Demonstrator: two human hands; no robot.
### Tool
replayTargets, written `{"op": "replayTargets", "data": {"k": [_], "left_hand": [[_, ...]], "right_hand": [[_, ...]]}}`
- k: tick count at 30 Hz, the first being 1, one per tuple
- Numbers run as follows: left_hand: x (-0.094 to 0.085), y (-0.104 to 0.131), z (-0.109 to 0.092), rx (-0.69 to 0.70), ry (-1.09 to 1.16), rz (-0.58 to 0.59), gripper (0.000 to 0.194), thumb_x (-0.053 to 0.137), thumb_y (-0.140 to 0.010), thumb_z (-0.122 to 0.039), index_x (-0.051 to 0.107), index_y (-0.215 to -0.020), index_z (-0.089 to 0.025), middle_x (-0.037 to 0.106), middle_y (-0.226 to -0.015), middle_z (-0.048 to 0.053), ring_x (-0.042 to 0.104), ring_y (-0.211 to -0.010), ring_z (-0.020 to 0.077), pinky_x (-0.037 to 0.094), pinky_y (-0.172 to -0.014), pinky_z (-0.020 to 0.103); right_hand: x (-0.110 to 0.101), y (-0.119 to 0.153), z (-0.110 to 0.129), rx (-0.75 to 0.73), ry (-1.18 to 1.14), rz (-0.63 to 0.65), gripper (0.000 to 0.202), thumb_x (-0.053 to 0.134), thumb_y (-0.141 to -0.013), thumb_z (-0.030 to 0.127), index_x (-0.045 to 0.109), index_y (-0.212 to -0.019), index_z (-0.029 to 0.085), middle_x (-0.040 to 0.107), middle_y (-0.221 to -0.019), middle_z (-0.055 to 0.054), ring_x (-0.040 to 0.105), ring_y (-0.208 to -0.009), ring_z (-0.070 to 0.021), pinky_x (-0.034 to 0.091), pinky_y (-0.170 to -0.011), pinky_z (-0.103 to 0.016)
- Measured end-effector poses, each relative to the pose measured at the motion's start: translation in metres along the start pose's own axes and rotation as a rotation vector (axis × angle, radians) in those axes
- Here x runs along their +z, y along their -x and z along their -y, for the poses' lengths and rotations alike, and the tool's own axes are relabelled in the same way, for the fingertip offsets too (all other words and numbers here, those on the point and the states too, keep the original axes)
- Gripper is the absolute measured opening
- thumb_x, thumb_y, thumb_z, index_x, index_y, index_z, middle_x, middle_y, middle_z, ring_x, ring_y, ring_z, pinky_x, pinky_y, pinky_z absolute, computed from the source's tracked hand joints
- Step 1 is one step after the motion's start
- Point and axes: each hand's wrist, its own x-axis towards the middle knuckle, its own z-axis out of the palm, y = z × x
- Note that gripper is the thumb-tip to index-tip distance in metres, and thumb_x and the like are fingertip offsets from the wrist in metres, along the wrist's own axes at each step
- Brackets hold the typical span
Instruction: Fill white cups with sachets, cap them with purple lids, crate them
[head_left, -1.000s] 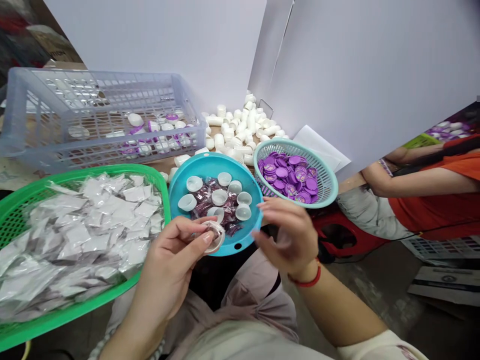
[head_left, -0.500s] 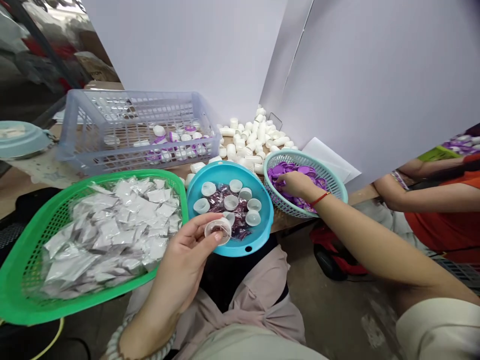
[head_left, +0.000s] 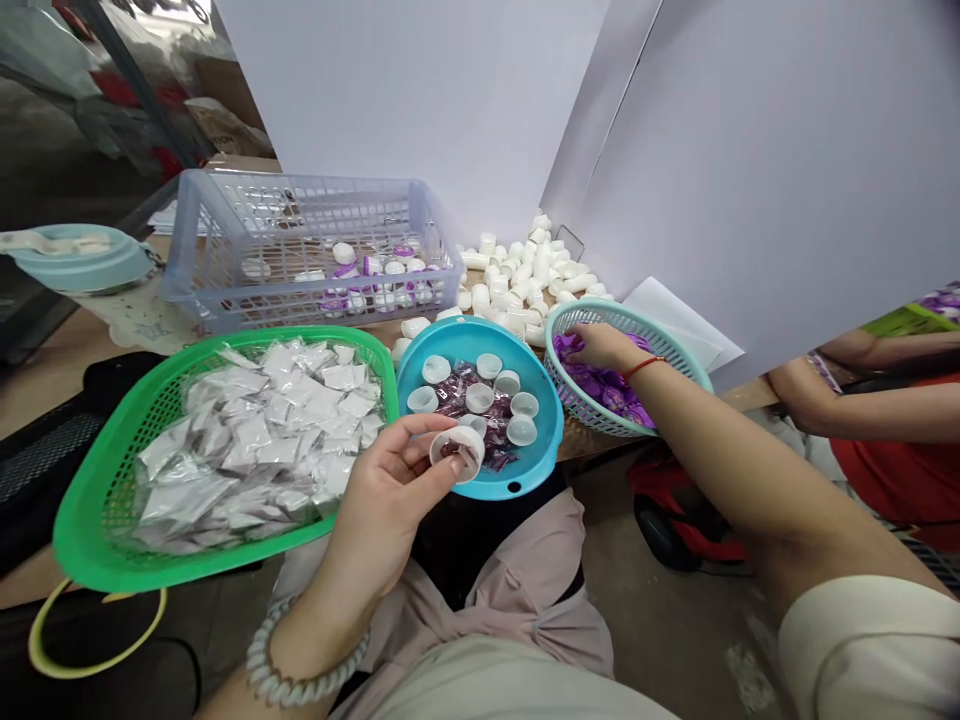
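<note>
My left hand (head_left: 405,480) pinches a small white cup (head_left: 457,453) with something dark red inside, above the near edge of a blue basin (head_left: 555,420). In the basin several white cups lie on dark red packets (head_left: 457,388). My right hand (head_left: 600,347) reaches into a pale green basket (head_left: 675,345) of purple lids (head_left: 611,392); its fingertips are down among the lids, and what they hold is hidden. On the left, a green basket (head_left: 82,550) holds many small white packets (head_left: 270,430).
A clear crate (head_left: 315,305) with white and purple capped pieces stands at the back left. White containers (head_left: 517,270) are piled behind the basin. White paper (head_left: 667,315) lies by the panel. A light blue lidded cup (head_left: 97,265) stands far left; another person's arm (head_left: 870,412) is at right.
The view has swung slightly, so most things appear farther right. My left hand still holds the cup, now tilted to show more of its inside. My right hand remains in the lid basket.
</note>
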Motion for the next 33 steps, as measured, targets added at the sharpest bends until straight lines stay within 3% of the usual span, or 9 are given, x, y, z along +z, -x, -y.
{"op": "replayTargets", "data": {"k": [5,10,12,15,17,19,27,30,33], "left_hand": [[-0.005,0.001,0.001,0.029,-0.036,-0.003,0.03,0.094,-0.073,-0.028,0.079,-0.098,-0.019,0.082,-0.088,0.003,0.072,-0.081,0.0144,0.056,-0.074,0.021],[-0.005,-0.004,0.003,0.049,-0.034,-0.005,0.027,0.091,-0.073,-0.026,0.079,-0.097,-0.019,0.081,-0.089,0.004,0.072,-0.083,0.0161,0.056,-0.075,0.025],[-0.004,-0.006,0.003,0.05,-0.035,-0.018,0.027,0.09,-0.073,-0.024,0.08,-0.097,-0.02,0.08,-0.088,0.003,0.071,-0.081,0.016,0.056,-0.074,0.025],[0.0,-0.009,0.004,0.047,-0.045,-0.03,0.026,0.089,-0.072,-0.022,0.08,-0.096,-0.021,0.079,-0.086,0.001,0.068,-0.078,0.0145,0.054,-0.071,0.024],[0.001,-0.01,0.005,0.047,-0.039,-0.006,0.023,0.088,-0.073,-0.021,0.081,-0.095,-0.022,0.078,-0.087,0.0,0.067,-0.078,0.014,0.054,-0.072,0.024],[0.002,-0.009,0.006,0.043,-0.015,0.018,0.022,0.088,-0.073,-0.022,0.081,-0.095,-0.023,0.079,-0.091,0.001,0.069,-0.082,0.0146,0.055,-0.075,0.024],[-0.01,0.003,-0.007,-0.056,-0.043,0.216,0.043,0.086,-0.079,-0.024,0.083,-0.122,-0.028,0.075,-0.139,0.007,0.068,-0.126,0.0289,0.056,-0.103,0.038],[-0.015,0.007,-0.01,-0.072,-0.022,0.242,0.042,0.085,-0.083,-0.024,0.083,-0.124,-0.03,0.076,-0.137,0.007,0.067,-0.131,0.0291,0.055,-0.108,0.038],[-0.018,0.007,-0.009,-0.095,0.037,0.228,0.046,0.089,-0.082,-0.025,0.081,-0.128,-0.03,0.081,-0.119,0.006,0.074,-0.112,0.023,0.058,-0.101,0.035]], "right_hand": [[-0.017,0.015,0.01,-0.013,0.067,-0.098,0.039,0.067,-0.094,0.018,0.072,-0.131,0.012,0.074,-0.122,-0.019,0.069,-0.111,-0.0289,0.049,-0.094,-0.035],[-0.034,0.056,0.033,-0.088,0.082,-0.418,0.033,0.063,-0.097,0.017,0.072,-0.129,0.015,0.073,-0.123,-0.02,0.07,-0.111,-0.0373,0.055,-0.093,-0.046],[-0.039,0.084,0.055,-0.239,-0.087,-0.581,0.026,0.068,-0.098,0.023,0.074,-0.123,0.02,0.077,-0.114,-0.015,0.073,-0.101,-0.0329,0.059,-0.087,-0.044],[-0.04,0.13,0.1,-0.662,-0.393,-0.803,0.035,0.079,-0.095,0.025,0.07,-0.128,0.031,0.079,-0.113,-0.007,0.077,-0.101,-0.025,0.065,-0.087,-0.037],[-0.035,0.156,0.13,-0.91,-0.457,-0.824,0.046,0.081,-0.092,0.017,0.067,-0.135,0.028,0.078,-0.117,-0.008,0.077,-0.108,-0.0246,0.067,-0.092,-0.037],[-0.027,0.17,0.152,-1.0,-0.469,-0.848,0.051,0.08,-0.091,0.011,0.066,-0.139,0.021,0.078,-0.116,-0.011,0.077,-0.111,-0.0255,0.068,-0.096,-0.039],[-0.014,0.168,0.164,-0.824,-0.738,-0.692,0.057,0.081,-0.094,0.018,0.065,-0.147,0.031,0.075,-0.124,-0.009,0.075,-0.112,-0.0234,0.066,-0.098,-0.036],[-0.015,0.171,0.165,-0.832,-0.81,-0.63,0.056,0.081,-0.094,0.024,0.066,-0.148,0.033,0.074,-0.126,-0.008,0.075,-0.112,-0.023,0.065,-0.098,-0.035],[-0.017,0.172,0.166,-0.818,-0.914,-0.547,0.052,0.081,-0.094,0.027,0.069,-0.145,0.034,0.075,-0.127,-0.007,0.074,-0.112,-0.0228,0.063,-0.098,-0.035]]}}
